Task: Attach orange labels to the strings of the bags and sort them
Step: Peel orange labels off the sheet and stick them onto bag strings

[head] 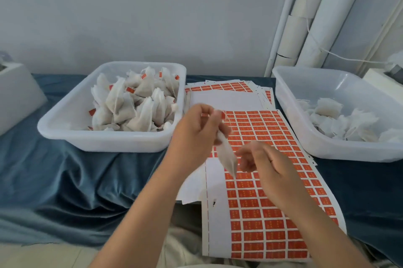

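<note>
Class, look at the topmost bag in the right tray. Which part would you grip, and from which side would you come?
Pinch the bag by its raised, crumpled top edge, coming from above. It lies on top of the others with nothing covering it, and the tray walls would likely block a sideways approach. The right hand looks nearest.

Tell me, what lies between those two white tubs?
Head view: sheets of orange labels lie on the blue cloth between the left tub and right tub; the left hand holds a bag above them.
</note>
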`<state>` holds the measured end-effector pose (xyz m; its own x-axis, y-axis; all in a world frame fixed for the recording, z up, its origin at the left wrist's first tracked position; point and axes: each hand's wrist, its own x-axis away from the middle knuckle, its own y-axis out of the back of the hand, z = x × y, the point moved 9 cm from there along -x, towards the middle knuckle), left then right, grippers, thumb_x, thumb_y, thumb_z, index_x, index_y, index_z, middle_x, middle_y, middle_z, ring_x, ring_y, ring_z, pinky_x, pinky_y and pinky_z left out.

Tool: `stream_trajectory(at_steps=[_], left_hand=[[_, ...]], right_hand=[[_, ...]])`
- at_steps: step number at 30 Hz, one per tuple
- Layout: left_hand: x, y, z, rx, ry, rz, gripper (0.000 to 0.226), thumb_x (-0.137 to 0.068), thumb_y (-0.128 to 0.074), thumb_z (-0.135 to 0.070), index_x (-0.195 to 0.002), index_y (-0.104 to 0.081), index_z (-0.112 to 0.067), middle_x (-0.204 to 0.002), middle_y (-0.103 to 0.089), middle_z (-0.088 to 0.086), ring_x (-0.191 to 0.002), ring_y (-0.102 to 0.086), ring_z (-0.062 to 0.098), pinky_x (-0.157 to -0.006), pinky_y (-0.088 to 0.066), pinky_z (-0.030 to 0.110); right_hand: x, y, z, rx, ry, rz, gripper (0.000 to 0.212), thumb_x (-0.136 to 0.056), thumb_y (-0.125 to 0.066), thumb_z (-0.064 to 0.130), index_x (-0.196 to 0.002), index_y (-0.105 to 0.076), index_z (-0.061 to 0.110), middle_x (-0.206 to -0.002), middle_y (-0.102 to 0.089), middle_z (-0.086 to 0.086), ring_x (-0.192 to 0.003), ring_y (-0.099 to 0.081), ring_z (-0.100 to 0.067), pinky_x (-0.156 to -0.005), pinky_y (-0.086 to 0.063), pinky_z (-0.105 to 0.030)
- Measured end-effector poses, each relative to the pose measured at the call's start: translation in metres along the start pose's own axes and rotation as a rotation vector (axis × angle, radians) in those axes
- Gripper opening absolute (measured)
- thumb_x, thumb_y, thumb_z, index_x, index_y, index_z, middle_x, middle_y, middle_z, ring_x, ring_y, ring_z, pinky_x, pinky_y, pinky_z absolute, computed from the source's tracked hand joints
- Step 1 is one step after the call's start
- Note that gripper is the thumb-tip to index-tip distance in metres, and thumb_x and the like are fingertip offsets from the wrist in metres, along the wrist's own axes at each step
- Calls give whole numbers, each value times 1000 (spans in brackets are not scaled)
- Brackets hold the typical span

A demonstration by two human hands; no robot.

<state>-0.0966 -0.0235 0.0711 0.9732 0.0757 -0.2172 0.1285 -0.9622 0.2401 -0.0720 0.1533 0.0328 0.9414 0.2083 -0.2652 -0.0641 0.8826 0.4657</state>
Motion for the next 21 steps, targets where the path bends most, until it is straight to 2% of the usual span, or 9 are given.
stream_trajectory(at_steps=[4, 7, 9, 13, 14, 16, 17, 19, 21], left_hand=[[-52, 49, -34, -81, -107, -155, 19, -111, -50, -37, -104, -62, -24, -81, -79, -9, -72, -76, 10, -68, -63, 27], [-100, 88, -48, -45, -135, -252, 21, -108, -53, -36, -98, -62, -20, -77, -79, -3, -64, -72, 11, -61, -61, 26], [-134, 109, -46, -15, -77, -274, 19, -107, -53, -31, -95, -61, -18, -77, -80, 2, -64, -70, 12, -58, -60, 25], [-177, 136, -2, -1, 217, -190, 16, -105, -51, -18, -96, -59, -7, -93, -80, 17, -58, -68, 18, -57, -61, 26], [-180, 140, 9, -80, 263, -155, 15, -105, -51, -14, -97, -59, -5, -93, -80, 16, -54, -69, 16, -54, -60, 24], [-184, 154, 28, -337, 293, -114, 17, -106, -52, -13, -92, -60, -8, -83, -80, 4, -55, -72, 9, -52, -59, 23], [-183, 163, 34, -454, 285, -132, 22, -106, -52, -17, -88, -63, -9, -74, -79, 0, -63, -76, 13, -57, -62, 28], [-183, 178, 38, -680, 231, -173, 31, -100, -54, -20, -81, -70, -2, -72, -79, 7, -77, -78, 32, -71, -63, 38], [-178, 181, 37, -877, 165, -191, 27, -94, -60, -21, -79, -72, -2, -77, -78, 14, -75, -74, 38, -67, -55, 34]], right_hand=[[-1, 1, -4, 36, -17, 10, 34, -99, -29, 63, -96, -63, 60, -90, -71, 21, -92, -68, 3, -77, -47, -2], [-1, -1, -7, 63, -24, 24, 34, -100, -31, 63, -95, -64, 58, -86, -72, 22, -91, -68, 5, -76, -46, 0], [-2, -2, -9, 86, -24, 34, 35, -104, -30, 65, -96, -64, 58, -86, -71, 22, -92, -68, 4, -73, -50, -4], [-3, -2, -13, 116, -28, 54, 32, -96, -32, 65, -96, -63, 56, -85, -71, 21, -90, -68, 1, -73, -51, -12], [-3, -2, -14, 122, -29, 60, 31, -95, -34, 65, -95, -63, 55, -83, -71, 20, -89, -69, 0, -73, -51, -13], [-4, -1, -16, 143, -31, 68, 32, -93, -35, 69, -92, -64, 54, -82, -70, 21, -87, -68, 1, -71, -49, -13], [-5, 0, -16, 147, -32, 67, 33, -92, -36, 71, -89, -64, 53, -80, -70, 22, -86, -68, 1, -71, -49, -14], [-6, 1, -17, 157, -30, 65, 33, -91, -37, 73, -87, -64, 54, -79, -70, 23, -85, -68, 2, -69, -48, -15], [-6, 3, -17, 187, -22, 68, 34, -91, -35, 79, -91, -62, 57, -81, -69, 25, -85, -67, 3, -67, -46, -13]])
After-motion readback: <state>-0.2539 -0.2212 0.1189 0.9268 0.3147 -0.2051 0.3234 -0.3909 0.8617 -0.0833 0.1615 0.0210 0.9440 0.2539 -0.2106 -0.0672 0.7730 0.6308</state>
